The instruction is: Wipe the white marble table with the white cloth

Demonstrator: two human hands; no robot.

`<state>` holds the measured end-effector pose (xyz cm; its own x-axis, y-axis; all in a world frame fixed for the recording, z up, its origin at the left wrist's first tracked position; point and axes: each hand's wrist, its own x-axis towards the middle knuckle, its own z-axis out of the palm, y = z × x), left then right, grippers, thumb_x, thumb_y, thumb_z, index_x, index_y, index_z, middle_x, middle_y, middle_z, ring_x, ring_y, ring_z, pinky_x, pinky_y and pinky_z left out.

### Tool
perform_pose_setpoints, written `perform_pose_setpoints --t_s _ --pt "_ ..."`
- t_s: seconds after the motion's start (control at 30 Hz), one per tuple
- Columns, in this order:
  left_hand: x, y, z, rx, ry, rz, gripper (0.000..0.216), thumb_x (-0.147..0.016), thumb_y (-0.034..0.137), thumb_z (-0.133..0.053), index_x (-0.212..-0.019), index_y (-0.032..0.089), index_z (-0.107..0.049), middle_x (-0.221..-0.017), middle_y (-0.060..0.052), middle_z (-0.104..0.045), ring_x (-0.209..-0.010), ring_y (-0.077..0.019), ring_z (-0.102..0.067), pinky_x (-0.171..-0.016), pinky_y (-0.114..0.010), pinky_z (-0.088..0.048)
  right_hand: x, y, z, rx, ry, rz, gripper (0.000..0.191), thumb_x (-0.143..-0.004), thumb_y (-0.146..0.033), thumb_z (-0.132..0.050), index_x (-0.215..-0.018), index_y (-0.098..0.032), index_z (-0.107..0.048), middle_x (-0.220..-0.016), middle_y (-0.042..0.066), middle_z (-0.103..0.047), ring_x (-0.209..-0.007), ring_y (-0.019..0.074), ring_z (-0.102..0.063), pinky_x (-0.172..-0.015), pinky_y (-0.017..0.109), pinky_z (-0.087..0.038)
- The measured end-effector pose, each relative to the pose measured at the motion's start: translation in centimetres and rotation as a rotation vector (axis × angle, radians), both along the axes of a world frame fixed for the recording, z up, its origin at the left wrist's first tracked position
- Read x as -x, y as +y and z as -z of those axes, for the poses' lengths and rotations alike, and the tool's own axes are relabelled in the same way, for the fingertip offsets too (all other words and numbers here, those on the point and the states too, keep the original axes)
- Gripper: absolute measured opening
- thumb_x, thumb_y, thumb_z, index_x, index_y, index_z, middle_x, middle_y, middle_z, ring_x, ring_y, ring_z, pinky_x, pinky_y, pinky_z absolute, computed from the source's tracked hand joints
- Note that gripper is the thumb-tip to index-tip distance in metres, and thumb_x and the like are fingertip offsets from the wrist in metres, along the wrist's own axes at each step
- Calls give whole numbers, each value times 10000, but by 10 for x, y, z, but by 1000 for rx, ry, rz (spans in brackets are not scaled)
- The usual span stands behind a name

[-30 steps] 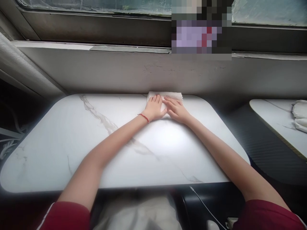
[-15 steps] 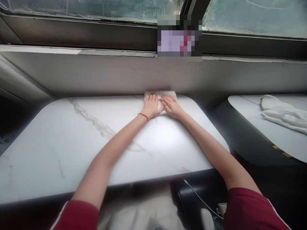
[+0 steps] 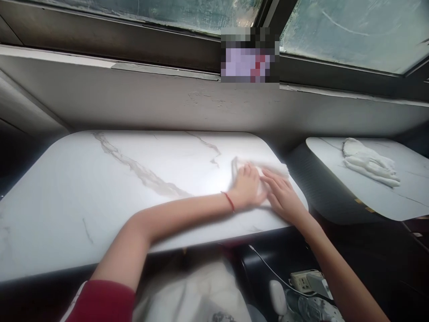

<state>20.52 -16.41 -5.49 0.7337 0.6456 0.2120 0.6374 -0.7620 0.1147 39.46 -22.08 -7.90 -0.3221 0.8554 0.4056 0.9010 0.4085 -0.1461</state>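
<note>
A folded white cloth [image 3: 276,169] lies flat near the right end of the white marble-patterned table [image 3: 110,205]. On its left half rests my left hand [image 3: 250,185], fingers stretched out and a little blurred, with a red string bracelet at the wrist. My right hand [image 3: 281,192] is pressed flat on the cloth's right half, its fingers extended beside the left hand. Both hands are open and touch the cloth from above. Part of the cloth is hidden beneath them.
At right, a second white table [image 3: 412,179] bears a crumpled white cloth [image 3: 370,161]. A wall [image 3: 150,105] and windows [image 3: 348,36] stand behind. Below the table's front edge are a white cable [image 3: 268,268], a power strip [image 3: 301,281] and a pale bag-like heap [image 3: 197,290].
Both hands have slid the cloth from the table's back edge toward the right end and closer to me. The camera view has turned slightly to the right.
</note>
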Motion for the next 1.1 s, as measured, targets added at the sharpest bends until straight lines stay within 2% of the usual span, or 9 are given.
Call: perform_pose_setpoints --t_s 0.1,0.17,0.23,0.3,0.4,0.5,0.7,0.9,1.1 --pt "-6 -42 4 -74 26 151 877 -970 645 -457 -1479 -70 -475 -1481 -313 -546 -1415 -412 -484 -1184 -510 -334 -12 -50 0 14 118 30 499 -929 -198 -383 -1368 -360 -556 -1511 34 -583 -1434 313 -526 -1142 598 -459" --pt "-7 -60 9 -139 42 201 909 -947 681 -478 -1483 -53 -479 -1483 -316 -543 -1395 -406 -506 -1181 -505 -326 -15 -70 1 6 203 66 505 -928 -169 -347 -1327 -381 -574 -1488 4 -602 -1430 299 -531 -1174 601 -430" --pt "-7 -67 16 -190 43 199 921 -945 701 -460 -1499 -35 -463 -1509 -314 -520 -1410 -407 -493 -1184 -519 -308 -17 -76 4 -9 237 81 482 -944 -182 -337 -1314 -376 -576 -1489 5 -602 -1435 303 -525 -1190 617 -406" --pt "-7 -61 21 -194 15 189 913 -952 702 -443 -1507 -22 -449 -1526 -311 -502 -1431 -407 -473 -1189 -534 -295 -20 -71 6 -4 226 84 427 -972 -234 -360 -1323 -361 -568 -1506 23 -589 -1445 318 -512 -1187 633 -401" --pt "-10 -33 23 -101 -53 213 860 -971 670 -446 -1523 12 -431 -1566 -290 -464 -1470 -386 -434 -1203 -525 -298 -29 -44 5 50 189 82 362 -1010 -316 -382 -1329 -330 -552 -1527 59 -569 -1468 328 -484 -1195 646 -389" --pt "-12 3 19 28 -67 211 825 -992 630 -455 -1565 41 -379 -1628 -269 -383 -1531 -362 -356 -1230 -504 -292 -43 -4 -1 140 165 50 369 -1018 -358 -369 -1338 -295 -540 -1563 87 -531 -1506 319 -435 -1230 637 -352" --pt "-6 58 10 136 -51 75 802 -1008 560 -484 -1593 33 -333 -1679 -255 -290 -1588 -349 -242 -1284 -491 -225 -52 91 -8 256 296 -146 373 -970 -441 -466 -1284 -284 -590 -1561 87 -531 -1523 307 -410 -1273 584 -309" --pt "20 101 2 179 -2 -114 804 -1028 554 -427 -1633 54 -253 -1714 -233 -197 -1610 -329 -167 -1304 -453 -170 -15 172 -11 306 563 -253 354 -816 -454 -651 -1116 -267 -676 -1466 81 -621 -1485 322 -458 -1269 496 -335" --pt "54 134 0 153 -29 -201 771 -1016 520 -460 -1619 65 -304 -1711 -220 -226 -1601 -337 -200 -1299 -464 -186 33 219 -5 198 578 -208 362 -714 -340 -555 -1036 -233 -682 -1393 107 -669 -1373 335 -568 -1187 492 -416"
